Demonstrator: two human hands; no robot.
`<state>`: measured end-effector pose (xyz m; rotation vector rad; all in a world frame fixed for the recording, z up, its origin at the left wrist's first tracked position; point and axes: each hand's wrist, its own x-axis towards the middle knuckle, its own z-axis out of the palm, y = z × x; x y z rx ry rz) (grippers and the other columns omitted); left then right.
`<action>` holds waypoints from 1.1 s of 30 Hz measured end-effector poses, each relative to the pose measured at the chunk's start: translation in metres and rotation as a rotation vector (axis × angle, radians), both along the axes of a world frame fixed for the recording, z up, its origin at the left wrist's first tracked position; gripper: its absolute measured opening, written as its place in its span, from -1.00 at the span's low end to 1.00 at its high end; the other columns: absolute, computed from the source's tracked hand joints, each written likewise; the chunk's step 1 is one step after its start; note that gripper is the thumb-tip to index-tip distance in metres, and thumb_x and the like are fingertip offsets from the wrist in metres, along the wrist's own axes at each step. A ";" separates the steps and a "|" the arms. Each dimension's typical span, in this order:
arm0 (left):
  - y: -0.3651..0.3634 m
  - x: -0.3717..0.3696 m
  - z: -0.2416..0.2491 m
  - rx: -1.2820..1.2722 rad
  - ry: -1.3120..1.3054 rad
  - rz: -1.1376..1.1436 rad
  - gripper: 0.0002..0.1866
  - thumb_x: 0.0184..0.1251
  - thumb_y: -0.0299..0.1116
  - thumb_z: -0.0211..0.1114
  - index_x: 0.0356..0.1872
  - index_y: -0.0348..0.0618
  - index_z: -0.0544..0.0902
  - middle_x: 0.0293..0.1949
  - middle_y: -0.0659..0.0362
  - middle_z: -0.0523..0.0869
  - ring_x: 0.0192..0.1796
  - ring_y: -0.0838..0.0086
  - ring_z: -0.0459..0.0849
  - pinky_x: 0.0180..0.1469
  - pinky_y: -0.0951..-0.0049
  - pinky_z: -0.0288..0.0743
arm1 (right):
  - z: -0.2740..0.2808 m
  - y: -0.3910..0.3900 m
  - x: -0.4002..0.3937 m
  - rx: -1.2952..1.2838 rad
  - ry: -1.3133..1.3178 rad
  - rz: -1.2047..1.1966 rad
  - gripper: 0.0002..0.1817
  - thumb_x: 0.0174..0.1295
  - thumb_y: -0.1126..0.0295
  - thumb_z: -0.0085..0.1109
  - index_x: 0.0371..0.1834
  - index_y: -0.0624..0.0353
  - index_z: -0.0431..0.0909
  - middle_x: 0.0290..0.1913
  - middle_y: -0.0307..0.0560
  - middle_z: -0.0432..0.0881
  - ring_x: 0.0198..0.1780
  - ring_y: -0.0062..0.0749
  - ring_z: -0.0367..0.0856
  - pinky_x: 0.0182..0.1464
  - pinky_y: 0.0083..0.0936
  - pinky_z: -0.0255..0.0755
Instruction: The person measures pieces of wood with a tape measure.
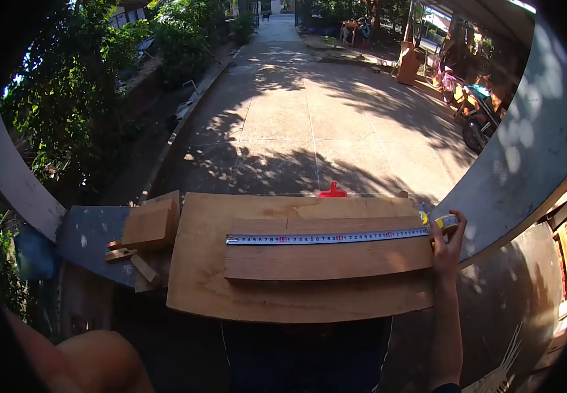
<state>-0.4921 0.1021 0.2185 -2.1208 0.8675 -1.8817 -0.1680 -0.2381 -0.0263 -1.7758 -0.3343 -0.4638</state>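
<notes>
A wooden plank (323, 262) lies lengthwise on a wider wooden board (195, 262). Along the plank's upper face stretches the pulled-out metal blade (310, 239) of a tape measure, its hooked end at the plank's left end. My right hand (449, 245) is closed around the yellow tape measure case (447, 223) at the right end of the plank. Of my left side, only part of a bent limb shows at the lower left, and my left hand is out of view.
Wood blocks (149, 223) and small offcuts (145, 270) sit left of the board on a grey surface (90, 229). A red object (332, 190) shows past the far edge. Beyond are pillars (526, 144), a paved yard (336, 118) and a parked motorbike (480, 124).
</notes>
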 end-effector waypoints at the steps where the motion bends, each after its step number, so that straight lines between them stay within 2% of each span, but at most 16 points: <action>1: 0.001 0.000 0.000 -0.035 0.001 0.008 -0.56 0.30 -0.17 0.45 0.06 -0.25 0.62 -0.22 0.02 0.67 -0.41 0.42 0.51 -0.39 0.45 0.32 | 0.010 -0.004 0.002 -0.024 0.032 0.015 -0.50 0.38 0.42 0.26 0.32 0.14 0.30 -0.01 -0.05 0.48 -0.05 -0.44 0.51 0.00 -0.50 0.44; 4: 0.007 0.008 -0.017 -0.175 0.093 0.014 -0.57 0.30 -0.18 0.46 0.05 -0.24 0.63 -0.24 0.03 0.67 -0.44 0.43 0.50 -0.41 0.45 0.31 | 0.012 0.005 -0.007 0.024 0.089 0.001 -0.46 0.35 0.43 0.30 0.33 0.11 0.28 0.00 -0.05 0.47 -0.02 -0.44 0.52 0.01 -0.51 0.45; 6: 0.015 0.026 -0.036 -0.370 0.356 0.120 -0.58 0.29 -0.19 0.46 0.05 -0.23 0.64 -0.26 0.03 0.67 -0.46 0.44 0.50 -0.43 0.46 0.30 | 0.005 0.003 -0.007 0.048 0.063 0.005 -0.44 0.34 0.42 0.33 0.33 0.10 0.28 0.00 -0.06 0.47 -0.02 -0.45 0.53 0.01 -0.52 0.46; 7: 0.019 0.040 -0.049 -0.471 0.574 0.240 -0.59 0.29 -0.19 0.46 0.04 -0.22 0.64 -0.26 0.04 0.68 -0.47 0.44 0.49 -0.44 0.46 0.30 | 0.002 0.002 -0.005 0.053 0.052 0.006 -0.44 0.33 0.42 0.34 0.32 0.09 0.27 0.01 -0.06 0.47 -0.03 -0.45 0.53 -0.01 -0.51 0.47; 9: 0.026 0.058 -0.080 -0.624 1.035 0.471 -0.56 0.31 -0.19 0.45 0.18 -0.05 0.67 -0.32 0.09 0.73 -0.40 0.29 0.69 -0.28 0.27 0.54 | -0.001 -0.001 -0.002 0.044 0.039 0.019 -0.43 0.32 0.42 0.35 0.32 0.08 0.27 0.02 -0.06 0.46 -0.03 -0.46 0.53 -0.04 -0.51 0.49; 12: 0.049 0.067 -0.142 -0.652 1.318 0.606 -0.65 0.42 -0.22 0.34 0.16 -0.06 0.68 -0.21 0.07 0.77 -0.30 0.23 0.76 -0.20 0.21 0.59 | -0.002 -0.002 -0.002 0.034 0.033 -0.003 -0.43 0.31 0.41 0.37 0.31 0.06 0.28 0.02 -0.06 0.47 -0.07 -0.46 0.54 -0.09 -0.49 0.52; 15: 0.073 0.069 -0.181 -0.566 1.210 0.480 -0.68 0.48 -0.21 0.26 0.15 -0.06 0.68 -0.15 0.04 0.79 -0.23 0.23 0.79 -0.13 0.21 0.62 | -0.005 -0.003 0.003 0.039 0.038 -0.004 -0.44 0.29 0.40 0.40 0.27 0.09 0.30 -0.01 -0.05 0.48 -0.09 -0.45 0.55 -0.07 -0.48 0.51; 17: 0.075 0.072 -0.184 -0.693 1.208 0.412 -0.69 0.46 -0.24 0.29 0.14 -0.08 0.69 -0.13 0.03 0.79 -0.23 0.23 0.79 -0.14 0.24 0.63 | -0.002 -0.004 0.001 0.069 0.087 0.009 -0.43 0.24 0.39 0.44 0.22 0.15 0.31 0.01 -0.01 0.48 -0.04 -0.40 0.54 0.02 -0.43 0.50; 21: 0.087 0.090 -0.184 -0.918 1.270 0.246 -0.72 0.40 -0.29 0.38 0.05 -0.13 0.73 -0.16 0.05 0.81 -0.25 0.31 0.80 -0.18 0.35 0.63 | 0.004 -0.004 -0.002 0.084 0.090 0.018 -0.44 0.22 0.39 0.46 0.19 0.16 0.33 -0.02 -0.05 0.48 -0.06 -0.43 0.54 -0.01 -0.46 0.50; 24: 0.090 0.099 -0.180 -1.028 1.397 0.303 -0.74 0.36 -0.32 0.43 0.00 -0.17 0.75 -0.22 0.09 0.83 -0.32 0.45 0.78 -0.23 0.42 0.62 | -0.001 -0.004 0.001 0.090 0.073 0.005 -0.44 0.20 0.39 0.48 0.17 0.16 0.34 -0.07 -0.09 0.49 -0.11 -0.47 0.53 -0.07 -0.49 0.50; 27: 0.099 0.104 -0.190 -0.987 1.397 0.241 -0.73 0.36 -0.30 0.43 0.01 -0.17 0.76 -0.26 0.13 0.84 -0.37 0.55 0.75 -0.24 0.46 0.61 | 0.001 -0.005 0.000 0.103 0.071 0.002 -0.45 0.19 0.38 0.49 0.15 0.15 0.35 -0.11 -0.13 0.50 -0.15 -0.51 0.53 -0.13 -0.52 0.49; 33: 0.104 0.101 -0.189 -1.075 1.466 0.166 -0.71 0.40 -0.29 0.42 0.06 -0.17 0.76 -0.25 0.19 0.84 -0.33 0.63 0.73 -0.21 0.53 0.58 | 0.006 -0.002 -0.005 0.076 0.051 -0.024 -0.47 0.18 0.39 0.49 0.13 0.14 0.36 -0.12 -0.14 0.51 -0.17 -0.55 0.53 -0.17 -0.57 0.47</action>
